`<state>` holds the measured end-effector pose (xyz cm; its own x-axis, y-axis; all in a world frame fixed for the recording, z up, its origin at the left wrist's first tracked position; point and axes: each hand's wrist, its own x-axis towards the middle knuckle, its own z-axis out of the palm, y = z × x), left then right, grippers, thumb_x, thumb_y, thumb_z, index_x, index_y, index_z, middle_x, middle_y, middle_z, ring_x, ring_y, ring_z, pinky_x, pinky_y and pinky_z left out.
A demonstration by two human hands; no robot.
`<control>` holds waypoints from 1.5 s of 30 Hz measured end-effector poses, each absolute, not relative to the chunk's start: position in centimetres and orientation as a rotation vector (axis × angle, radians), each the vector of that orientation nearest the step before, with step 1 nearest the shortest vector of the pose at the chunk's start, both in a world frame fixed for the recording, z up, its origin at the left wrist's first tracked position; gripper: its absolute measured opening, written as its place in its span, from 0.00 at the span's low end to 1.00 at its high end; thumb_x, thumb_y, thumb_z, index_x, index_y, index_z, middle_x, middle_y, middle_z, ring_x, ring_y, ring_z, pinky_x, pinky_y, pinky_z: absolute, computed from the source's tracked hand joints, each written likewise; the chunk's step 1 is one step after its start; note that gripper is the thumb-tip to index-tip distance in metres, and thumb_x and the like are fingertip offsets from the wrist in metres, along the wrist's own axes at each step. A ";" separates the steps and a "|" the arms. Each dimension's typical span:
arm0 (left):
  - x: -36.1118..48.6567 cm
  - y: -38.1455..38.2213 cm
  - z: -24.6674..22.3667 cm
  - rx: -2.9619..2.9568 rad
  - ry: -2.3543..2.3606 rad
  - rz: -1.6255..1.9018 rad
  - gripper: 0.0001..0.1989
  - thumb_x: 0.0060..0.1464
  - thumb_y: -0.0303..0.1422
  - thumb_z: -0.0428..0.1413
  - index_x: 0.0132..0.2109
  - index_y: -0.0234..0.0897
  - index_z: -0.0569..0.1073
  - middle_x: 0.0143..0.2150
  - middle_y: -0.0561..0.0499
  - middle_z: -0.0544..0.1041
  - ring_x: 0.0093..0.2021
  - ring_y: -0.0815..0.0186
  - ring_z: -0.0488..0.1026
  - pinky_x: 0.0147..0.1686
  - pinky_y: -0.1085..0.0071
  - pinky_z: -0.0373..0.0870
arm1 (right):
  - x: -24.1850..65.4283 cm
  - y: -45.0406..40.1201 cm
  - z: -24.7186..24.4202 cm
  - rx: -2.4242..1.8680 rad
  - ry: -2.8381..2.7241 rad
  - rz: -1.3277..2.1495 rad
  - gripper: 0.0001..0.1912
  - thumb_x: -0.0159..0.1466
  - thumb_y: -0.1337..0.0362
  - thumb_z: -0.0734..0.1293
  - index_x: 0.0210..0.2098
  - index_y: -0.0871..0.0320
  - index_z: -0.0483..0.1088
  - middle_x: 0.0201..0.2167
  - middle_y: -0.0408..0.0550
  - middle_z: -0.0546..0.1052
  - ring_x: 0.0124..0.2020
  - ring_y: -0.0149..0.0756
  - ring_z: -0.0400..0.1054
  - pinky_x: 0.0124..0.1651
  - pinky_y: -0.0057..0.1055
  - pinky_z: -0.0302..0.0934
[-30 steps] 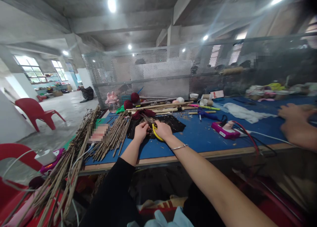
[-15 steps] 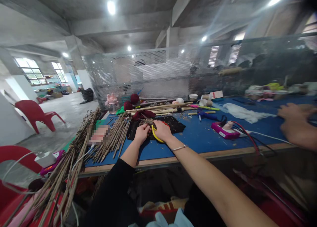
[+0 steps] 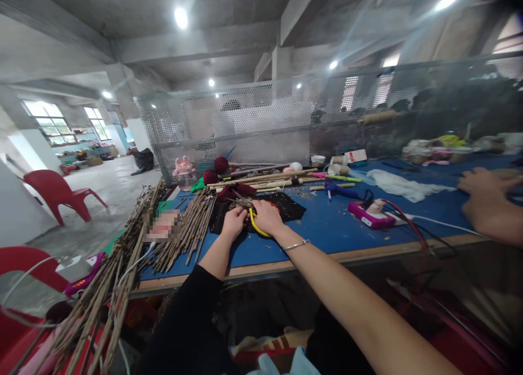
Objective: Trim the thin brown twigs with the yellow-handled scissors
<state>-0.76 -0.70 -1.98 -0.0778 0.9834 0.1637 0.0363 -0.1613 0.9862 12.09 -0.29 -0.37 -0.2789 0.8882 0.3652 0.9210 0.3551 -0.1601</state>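
My right hand [image 3: 267,217] is closed around a pair of shears with a bowed yellow handle [image 3: 257,226], their metal blades pointing to the far left. Close beside it, my left hand [image 3: 235,222] has its fingers pinched together near the blades; what lies between them is too small to make out. Both hands are over a black cloth [image 3: 292,207] scattered with brown bits. A dark red cloth [image 3: 241,191] lies just beyond the blades. Left of my hands, a bundle of thin cut twigs [image 3: 190,230] rests on the blue table [image 3: 322,236].
Long branches [image 3: 122,271] hang over the table's left end. Dark red yarn balls [image 3: 210,176], wooden sticks [image 3: 278,180] and a blue glue gun [image 3: 339,189] lie behind. A purple power strip [image 3: 370,217] with cables sits right. Another person's hand [image 3: 486,192] is far right.
The view has shifted slightly. My hands keep nearly the same place and grip, with the shears still over the black cloth.
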 end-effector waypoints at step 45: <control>-1.0 0.0 -2.5 1.229 1.179 1.422 0.05 0.46 0.30 0.55 0.26 0.31 0.72 0.21 0.53 0.71 0.19 0.77 0.64 0.21 0.81 0.64 | 11.8 -0.8 0.0 -1.632 -2.284 -0.069 0.15 0.62 0.62 0.56 0.48 0.56 0.62 0.42 0.53 0.72 0.43 0.41 0.67 0.41 0.31 0.58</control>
